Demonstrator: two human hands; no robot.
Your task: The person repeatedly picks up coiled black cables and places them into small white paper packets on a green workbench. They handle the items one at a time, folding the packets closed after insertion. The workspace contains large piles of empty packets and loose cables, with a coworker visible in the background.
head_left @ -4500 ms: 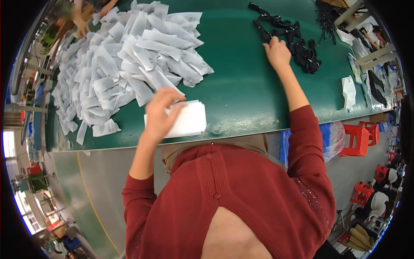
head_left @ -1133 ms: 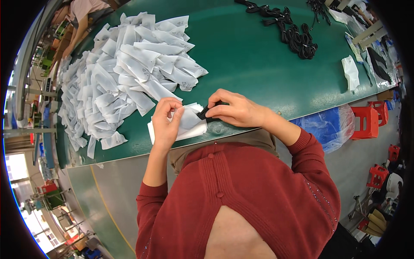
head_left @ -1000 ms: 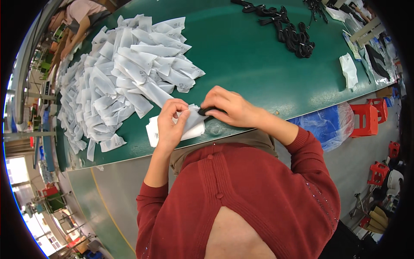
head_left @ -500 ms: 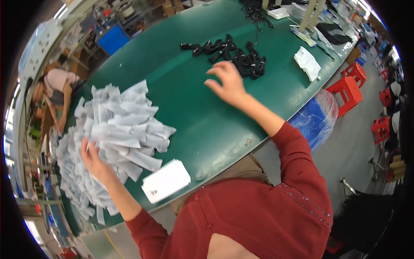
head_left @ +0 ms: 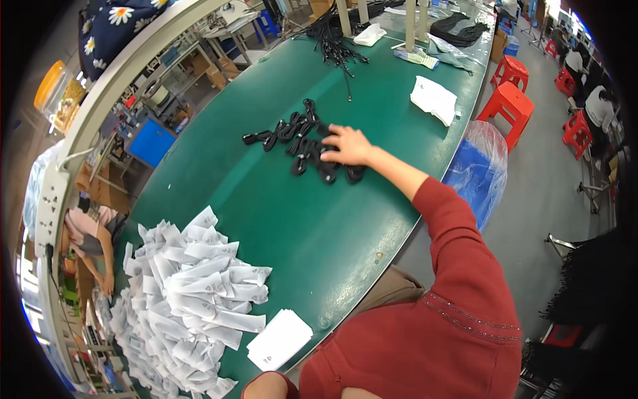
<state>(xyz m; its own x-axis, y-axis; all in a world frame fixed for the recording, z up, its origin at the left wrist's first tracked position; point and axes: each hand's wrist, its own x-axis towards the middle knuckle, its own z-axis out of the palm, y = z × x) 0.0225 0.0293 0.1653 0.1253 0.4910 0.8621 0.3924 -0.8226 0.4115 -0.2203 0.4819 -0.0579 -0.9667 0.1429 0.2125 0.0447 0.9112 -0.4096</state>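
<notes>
My right hand (head_left: 351, 145) reaches over a group of black coiled cable bundles (head_left: 292, 130) on the green table. Its fingers are apart and lie at the edge of the bundles, touching or just above them. Whether a fingertip has caught one of the coils cannot be made out. Of my left arm only a red sleeve (head_left: 271, 386) shows at the lower edge; the left hand is out of view. A large heap of whitish translucent pouches (head_left: 199, 286) covers the left of the table. Beside it lies a stack of white cards or sheets (head_left: 280, 339).
Loose black cables (head_left: 332, 50) hang together at the far end, near a white packet (head_left: 370, 34). A crumpled white bag (head_left: 433, 100) lies by the right edge. Red stools (head_left: 508, 106) and a plastic-covered blue bin (head_left: 473, 176) stand beside the table. A co-worker (head_left: 93, 233) bends at left.
My right hand has moved onto the black cable bundles. My left hand has left the pouch heap and dropped out of view. The view has shifted toward the far side.
</notes>
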